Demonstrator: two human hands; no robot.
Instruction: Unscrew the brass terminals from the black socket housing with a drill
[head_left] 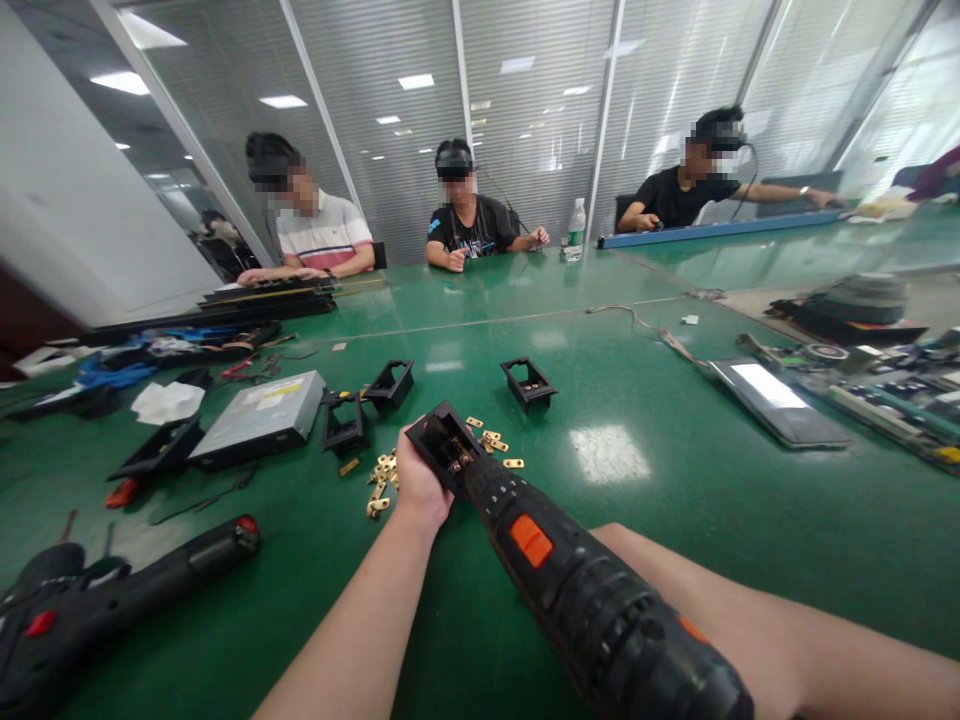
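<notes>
My left hand (421, 482) is wrapped round a black plastic box-like housing (433, 432), tilted with its open side facing me. Small brass parts and screws show inside it. A black cordless drill (592, 600) with an orange switch points into the housing, its front end at the lower right rim; the exact tip is hidden. My right hand (626, 548) grips the drill from below, its fingers mostly concealed behind the body. Loose brass plates (384, 472) lie on both sides of the left hand. Similar black housings (528, 384) stand farther back.
On the left lie a second power tool (112, 610), a silver disc drive (262, 412) and tangled cables (112, 372). A display panel (780, 405) and circuit boards (900, 390) occupy the right. Several people sit across the green table (480, 325), near a water bottle (575, 232).
</notes>
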